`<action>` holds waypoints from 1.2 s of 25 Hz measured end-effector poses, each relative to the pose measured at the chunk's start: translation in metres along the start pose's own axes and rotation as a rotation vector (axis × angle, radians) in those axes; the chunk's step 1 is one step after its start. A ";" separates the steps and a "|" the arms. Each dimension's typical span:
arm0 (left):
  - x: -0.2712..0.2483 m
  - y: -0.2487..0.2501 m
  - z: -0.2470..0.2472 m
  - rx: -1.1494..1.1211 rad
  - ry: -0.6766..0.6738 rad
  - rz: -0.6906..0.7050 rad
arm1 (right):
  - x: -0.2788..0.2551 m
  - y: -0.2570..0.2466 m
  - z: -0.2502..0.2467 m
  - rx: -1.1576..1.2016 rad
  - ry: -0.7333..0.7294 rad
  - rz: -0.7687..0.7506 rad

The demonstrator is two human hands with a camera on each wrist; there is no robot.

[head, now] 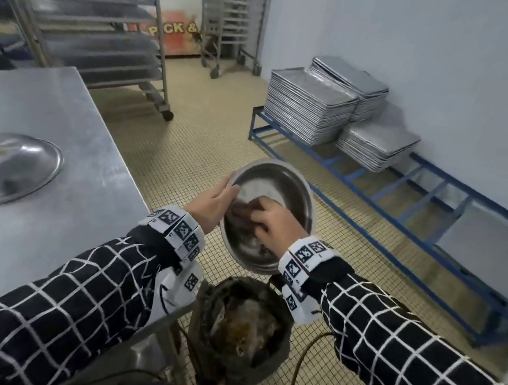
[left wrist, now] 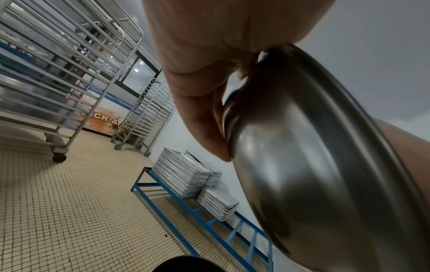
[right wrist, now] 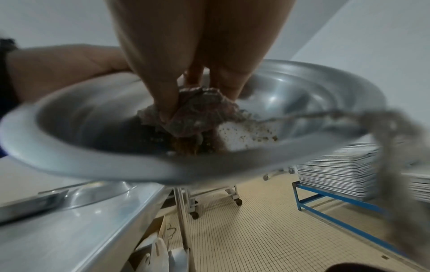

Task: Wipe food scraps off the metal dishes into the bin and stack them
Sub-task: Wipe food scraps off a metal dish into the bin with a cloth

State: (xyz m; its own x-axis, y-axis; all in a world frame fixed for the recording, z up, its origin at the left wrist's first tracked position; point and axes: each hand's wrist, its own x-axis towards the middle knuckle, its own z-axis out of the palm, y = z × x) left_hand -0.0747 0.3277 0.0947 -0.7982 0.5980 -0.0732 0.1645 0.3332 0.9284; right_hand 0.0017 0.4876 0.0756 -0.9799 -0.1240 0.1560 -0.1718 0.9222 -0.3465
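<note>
Above bin (head: pixel 242 328): metal dish (head: pixel 291 193) tilted, rim pinched by left hand (head: pixel 210 201) fingers. Right hand (head: pixel 269 223) fingers curled, pinching cloth (right wrist: pixel 197 112) against dish floor. Advice: sweep scraps (right wrist: pixel 186 147) toward low rim over bin; keep tilt steady.

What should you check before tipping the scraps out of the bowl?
1. Bowl held firmly: ok, the left hand grips its rim.
2. Bowl above the bin: ok, it is tilted toward the bin below it.
3. Cloth in the grip: ok, the right hand pinches it against the bowl.
4. Scraps loosened: not ok, brown crumbs cling inside.
5. Room in the bin: cannot tell, though waste shows inside.
6. Place to stack: ok, a dish lies upside down on the table.
</note>
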 end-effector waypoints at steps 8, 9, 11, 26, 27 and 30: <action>0.031 0.004 0.001 0.105 -0.055 0.044 | 0.005 0.044 -0.020 0.120 0.277 0.176; 0.035 0.006 -0.001 0.112 -0.054 0.046 | 0.008 0.050 -0.026 0.136 0.350 0.228; 0.044 0.011 -0.006 0.139 -0.055 0.063 | 0.021 0.060 -0.034 0.225 0.348 0.364; 0.097 0.025 0.005 0.308 0.170 0.443 | 0.032 0.077 -0.001 -0.267 -0.011 0.290; 0.100 0.026 0.006 0.329 0.176 0.455 | 0.032 0.079 0.000 -0.249 0.007 0.289; 0.108 0.028 0.007 0.388 0.153 0.473 | 0.030 0.086 -0.001 -0.111 0.089 0.310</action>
State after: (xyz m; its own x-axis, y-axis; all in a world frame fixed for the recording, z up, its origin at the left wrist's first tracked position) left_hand -0.1518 0.4069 0.1099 -0.6565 0.6442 0.3924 0.6955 0.3157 0.6454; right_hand -0.0422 0.5635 0.0514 -0.9704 0.1962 0.1412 0.1494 0.9460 -0.2878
